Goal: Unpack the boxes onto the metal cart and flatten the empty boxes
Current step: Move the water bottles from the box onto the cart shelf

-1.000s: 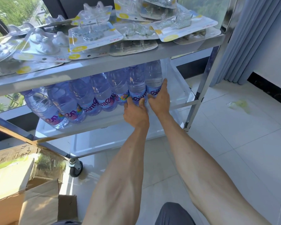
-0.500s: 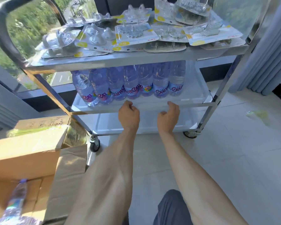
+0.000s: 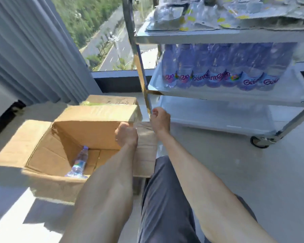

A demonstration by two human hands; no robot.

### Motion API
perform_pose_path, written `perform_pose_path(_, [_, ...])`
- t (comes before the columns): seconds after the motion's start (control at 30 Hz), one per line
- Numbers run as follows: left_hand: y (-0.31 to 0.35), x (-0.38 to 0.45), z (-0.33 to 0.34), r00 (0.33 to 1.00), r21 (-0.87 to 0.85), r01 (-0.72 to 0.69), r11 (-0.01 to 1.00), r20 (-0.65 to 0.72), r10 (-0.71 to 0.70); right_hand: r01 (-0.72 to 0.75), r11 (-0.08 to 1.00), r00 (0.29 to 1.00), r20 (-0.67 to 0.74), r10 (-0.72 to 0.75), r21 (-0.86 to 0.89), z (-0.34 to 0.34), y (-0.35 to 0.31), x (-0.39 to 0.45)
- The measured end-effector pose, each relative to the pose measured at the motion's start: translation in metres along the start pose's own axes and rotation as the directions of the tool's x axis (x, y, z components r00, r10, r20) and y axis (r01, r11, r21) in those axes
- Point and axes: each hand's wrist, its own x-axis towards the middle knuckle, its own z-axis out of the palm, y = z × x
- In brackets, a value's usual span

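Both hands' fingers are loosely curled and hold nothing, left hand [image 3: 126,135] over the open brown cardboard box [image 3: 88,130], right hand [image 3: 160,120] beside it. Below-left lies 1 clear plastic water bottle [image 3: 78,163]: probably heavy, slick; grip mid-body.

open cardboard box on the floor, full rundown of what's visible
The cardboard box is plain brown corrugated card, creased and scuffed, sitting on the pale floor left of the metal cart. Its top is open, flaps splayed outward, the left one sunlit. Inside lies one water bottle on the bottom, tilted with its cap toward the far wall. A second, closed box stands right behind it. The left hand hovers over its right edge, fingers curled; contact unclear.
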Motion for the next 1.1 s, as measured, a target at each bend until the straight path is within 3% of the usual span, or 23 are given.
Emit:
perform_pose_path(0.1, [-0.042,0.040,-0.025,0.989,-0.033,0.137,0.990,-0.058,-0.139,-0.013,0.996,0.981,0.194,0.030,-0.086,0.062,-0.015,-0.015])
perform_pose_path(0.23, [-0.107,0.095,-0.040,0.966,0.031,0.256,0.966,-0.047,-0.254,-0.039,0.965,0.889,0.432,0.153,-0.261,0.148,-0.008,-0.026])
perform_pose_path(0.37, [-0.165,0.143,-0.039,0.917,0.116,0.399,0.910,-0.020,-0.399,-0.183,0.910,0.821,0.452,0.350,-0.372,0.218,0.013,-0.036])
perform_pose_path(0.53, [-0.225,0.191,-0.028,0.901,0.299,0.399,0.867,0.047,-0.431,-0.240,0.822,0.750,0.439,0.495,-0.516,0.271,0.060,-0.069])
perform_pose_path(0.83, [-0.292,0.261,-0.008,0.899,0.413,0.385,0.825,0.034,-0.437,-0.055,0.719,0.514,0.598,0.615,-0.693,0.349,0.124,-0.101])
perform_pose_path(1.1, [-0.350,0.327,-0.004,0.861,0.461,0.458,0.760,-0.015,-0.509,0.096,0.792,0.375,0.758,0.533,-0.604,0.421,0.147,-0.120])
